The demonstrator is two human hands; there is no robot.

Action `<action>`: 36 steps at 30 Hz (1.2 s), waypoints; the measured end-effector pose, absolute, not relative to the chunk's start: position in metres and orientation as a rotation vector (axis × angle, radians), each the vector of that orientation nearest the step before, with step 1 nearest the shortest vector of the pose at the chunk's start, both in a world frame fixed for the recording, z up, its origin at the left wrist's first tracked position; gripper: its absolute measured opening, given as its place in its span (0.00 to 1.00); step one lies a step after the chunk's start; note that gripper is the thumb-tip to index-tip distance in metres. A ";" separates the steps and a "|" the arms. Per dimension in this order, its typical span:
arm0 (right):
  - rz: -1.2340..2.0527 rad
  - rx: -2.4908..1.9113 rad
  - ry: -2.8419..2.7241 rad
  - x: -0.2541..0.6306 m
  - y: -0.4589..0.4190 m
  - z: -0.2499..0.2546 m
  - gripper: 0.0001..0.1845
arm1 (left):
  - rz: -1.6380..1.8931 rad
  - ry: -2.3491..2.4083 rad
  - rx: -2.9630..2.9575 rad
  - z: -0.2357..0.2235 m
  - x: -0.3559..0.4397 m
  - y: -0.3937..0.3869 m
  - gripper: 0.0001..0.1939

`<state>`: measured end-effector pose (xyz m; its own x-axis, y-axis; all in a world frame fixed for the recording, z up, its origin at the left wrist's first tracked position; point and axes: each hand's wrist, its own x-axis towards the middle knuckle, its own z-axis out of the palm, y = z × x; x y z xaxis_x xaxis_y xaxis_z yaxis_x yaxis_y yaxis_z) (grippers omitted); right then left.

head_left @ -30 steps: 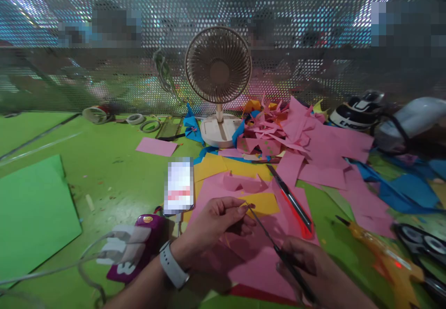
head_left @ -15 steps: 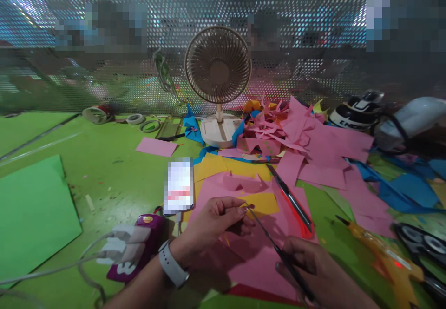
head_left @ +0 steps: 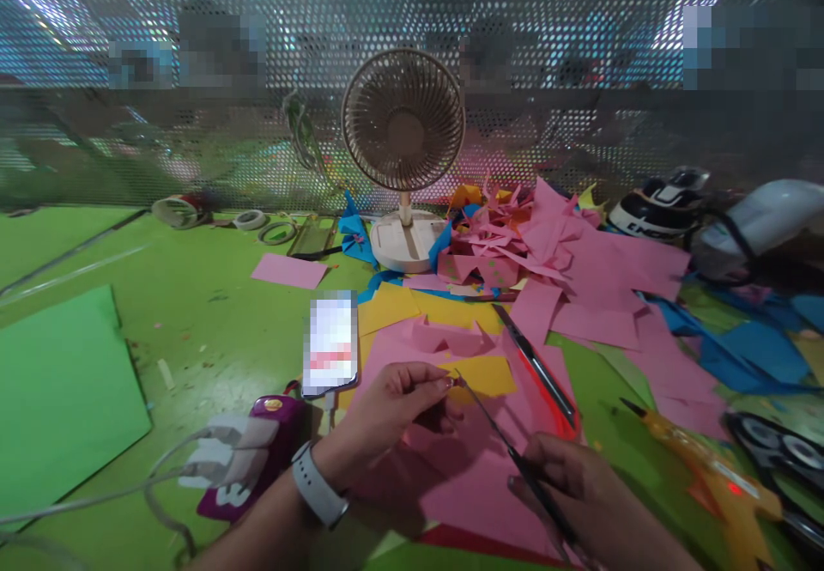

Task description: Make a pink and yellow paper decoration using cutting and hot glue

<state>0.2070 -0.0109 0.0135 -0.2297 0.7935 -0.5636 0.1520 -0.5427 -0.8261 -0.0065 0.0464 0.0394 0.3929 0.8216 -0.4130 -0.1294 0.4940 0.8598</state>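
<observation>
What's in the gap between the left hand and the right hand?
In the head view, a thin black-handled tool reaches from the right hand to the fingertips of the left hand, above pink paper. Tip contact is unclear.

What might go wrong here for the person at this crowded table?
The slim metal tool with the black handle, held in the right hand, points its tip at the fingertips of the left hand; a slip might prick them. The orange gun-shaped tool shows a red light near the right forearm; it may be hot.
</observation>
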 end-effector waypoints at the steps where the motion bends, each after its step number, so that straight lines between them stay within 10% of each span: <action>1: 1.829 -1.568 -1.126 0.207 -0.011 0.013 0.26 | 0.706 0.982 0.848 0.039 -0.007 0.046 0.15; 36: 1.851 -1.569 -1.146 0.207 -0.015 0.014 0.24 | 0.757 0.912 0.790 0.040 -0.004 0.045 0.16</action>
